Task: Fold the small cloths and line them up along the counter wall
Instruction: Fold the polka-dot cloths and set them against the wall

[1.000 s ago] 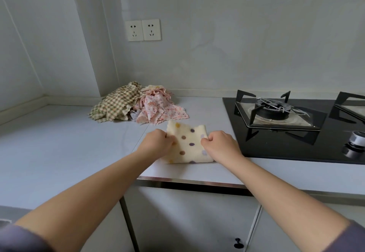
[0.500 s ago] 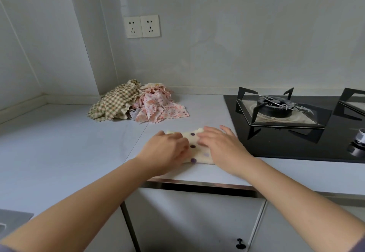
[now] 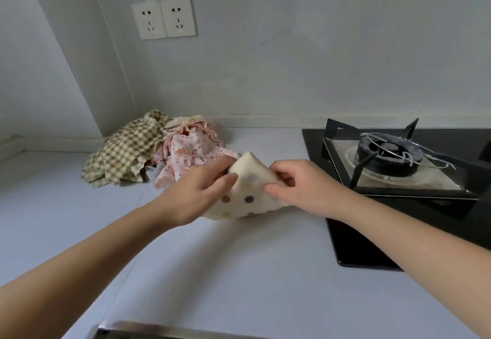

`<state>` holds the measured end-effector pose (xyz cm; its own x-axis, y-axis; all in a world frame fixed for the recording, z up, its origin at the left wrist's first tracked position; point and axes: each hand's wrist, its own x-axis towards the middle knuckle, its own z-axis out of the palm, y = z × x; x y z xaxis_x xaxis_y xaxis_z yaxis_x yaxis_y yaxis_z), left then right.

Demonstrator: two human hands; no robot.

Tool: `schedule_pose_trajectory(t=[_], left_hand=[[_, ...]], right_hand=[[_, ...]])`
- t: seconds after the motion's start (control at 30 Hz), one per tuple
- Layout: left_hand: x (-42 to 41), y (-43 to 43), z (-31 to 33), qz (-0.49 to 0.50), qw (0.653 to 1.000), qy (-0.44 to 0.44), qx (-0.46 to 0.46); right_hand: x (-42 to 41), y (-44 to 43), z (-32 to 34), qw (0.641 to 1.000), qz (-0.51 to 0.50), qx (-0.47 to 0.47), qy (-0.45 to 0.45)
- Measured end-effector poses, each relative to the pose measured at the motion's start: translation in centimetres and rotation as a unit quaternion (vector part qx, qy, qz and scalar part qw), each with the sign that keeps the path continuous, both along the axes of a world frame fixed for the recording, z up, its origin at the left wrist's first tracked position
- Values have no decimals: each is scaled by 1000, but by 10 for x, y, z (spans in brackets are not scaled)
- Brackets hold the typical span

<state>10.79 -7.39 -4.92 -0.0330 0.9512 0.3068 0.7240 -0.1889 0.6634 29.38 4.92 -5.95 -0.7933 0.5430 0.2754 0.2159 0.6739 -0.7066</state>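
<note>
No text, label, brand, number or sign can be read anywhere. The sockets have plain white faces, the hob shows no legible marking, and the dotted cloth bears only coloured spots.

Pale grey walls joined at a boxed corner column, twin white sockets mounted above, light countertop softly lit, black gas hob inset at right.
</note>
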Motion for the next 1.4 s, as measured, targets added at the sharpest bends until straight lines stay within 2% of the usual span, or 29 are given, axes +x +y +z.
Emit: schedule_pose_trajectory(t=[0.07,0.13,0.17,0.23,0.33,0.4,0.47,0.6,0.8,0.97,1.1,1.23,1.4], left_hand=[[1,23,19,-10,999,-49,5],[5,46,41,25,999,-25,32],[7,61,57,42,998,-40,31],[12,78,84,57,993,-100,20],[23,104,137,16,980,-194,-42],[37,120,169,-19,970,-222,-101],[57,135,196,-27,968,-208,-135],[121,161,243,-51,961,-233,-137],[249,175,282,-158,945,-253,-133],[352,184,295,-252,951,-133,-119],[427,206,300,-293,950,-33,-98],[494,242,296,-297,954,-1,-42],[577,289,284,-322,946,8,-26]], right_hand=[[-3,18,19,1000,-1,-29,6],[-1,32,44,998,3,-58,3],[3,41,63,997,0,-74,2],[15,52,91,994,-6,-105,-8],[42,71,144,978,-48,-200,9],[63,81,177,959,-86,-266,45],[87,88,205,930,-120,-337,89],[150,92,247,854,-128,-475,168],[285,86,273,869,-144,-445,160],[406,82,282,894,-185,-387,129],[486,85,285,902,-259,-328,109],[551,97,285,919,-299,-249,66],[622,119,277,925,-309,-187,121]])
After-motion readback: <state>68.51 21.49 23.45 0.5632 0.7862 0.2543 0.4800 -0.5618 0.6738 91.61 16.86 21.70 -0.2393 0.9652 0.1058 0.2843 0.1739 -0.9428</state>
